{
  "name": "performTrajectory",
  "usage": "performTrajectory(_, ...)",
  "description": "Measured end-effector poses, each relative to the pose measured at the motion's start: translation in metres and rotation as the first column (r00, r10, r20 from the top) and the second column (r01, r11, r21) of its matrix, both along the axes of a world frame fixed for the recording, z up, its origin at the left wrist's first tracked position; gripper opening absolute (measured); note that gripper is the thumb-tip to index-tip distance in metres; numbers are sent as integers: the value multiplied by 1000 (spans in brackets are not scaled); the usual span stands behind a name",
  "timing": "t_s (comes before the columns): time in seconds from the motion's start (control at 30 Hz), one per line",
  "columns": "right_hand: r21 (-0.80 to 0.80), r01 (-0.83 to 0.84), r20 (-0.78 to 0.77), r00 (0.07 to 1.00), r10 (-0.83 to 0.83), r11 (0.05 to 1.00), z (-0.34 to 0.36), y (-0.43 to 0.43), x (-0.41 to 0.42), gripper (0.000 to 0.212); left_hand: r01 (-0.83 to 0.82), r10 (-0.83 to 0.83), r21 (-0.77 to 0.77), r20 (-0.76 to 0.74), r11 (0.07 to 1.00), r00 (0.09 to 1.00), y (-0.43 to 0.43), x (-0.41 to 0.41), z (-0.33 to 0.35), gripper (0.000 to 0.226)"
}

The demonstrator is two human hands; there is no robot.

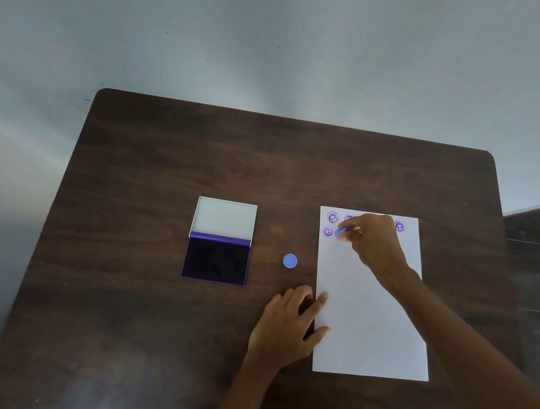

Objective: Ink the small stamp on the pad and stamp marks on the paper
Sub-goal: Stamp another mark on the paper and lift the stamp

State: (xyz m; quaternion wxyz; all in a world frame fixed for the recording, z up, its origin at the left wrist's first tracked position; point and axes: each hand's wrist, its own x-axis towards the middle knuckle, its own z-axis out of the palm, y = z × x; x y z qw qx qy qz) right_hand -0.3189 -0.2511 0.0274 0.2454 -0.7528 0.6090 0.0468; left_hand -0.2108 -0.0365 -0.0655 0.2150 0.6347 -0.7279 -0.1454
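A white sheet of paper (371, 318) lies on the right half of the dark wooden table (138, 168). Several round purple marks (332, 217) run along its top edge. My right hand (373, 241) is shut on the small blue stamp (341, 233), which is pressed down on the paper's upper left, next to a mark. My left hand (290, 326) lies flat, fingers apart, with its fingertips on the paper's left edge. The ink pad (216, 260) sits open to the left, its dark purple pad exposed and its white lid (225, 218) folded back.
A round blue cap (290, 261) lies on the table between the ink pad and the paper. A pale wall rises behind the table's far edge. A dark piece of furniture (537, 249) stands off the right edge.
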Motion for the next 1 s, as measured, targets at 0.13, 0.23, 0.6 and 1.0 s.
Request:
performTrajectory(0.13, 26, -87, -65, 994, 88, 996, 6, -8, 9, 21, 0, 0, -3, -5, 1000, 1000, 0, -1, 0, 55)
performTrajectory(0.23, 116, -131, -152, 977, 148, 985, 12, -20, 19, 24, 1, -1, -9, -6, 1000, 1000, 1, -2, 0, 55)
performTrajectory(0.6, 249, -54, -154, 984, 94, 967, 23, -30, 25, 18, 11, -11, -10, -5, 1000, 1000, 1, -1, 4, 55)
performTrajectory(1.0, 397, 117, -178, 983, -49, 910, 13, -50, 34, 25, 12, -12, -14, -5, 1000, 1000, -2, -1, 0, 55)
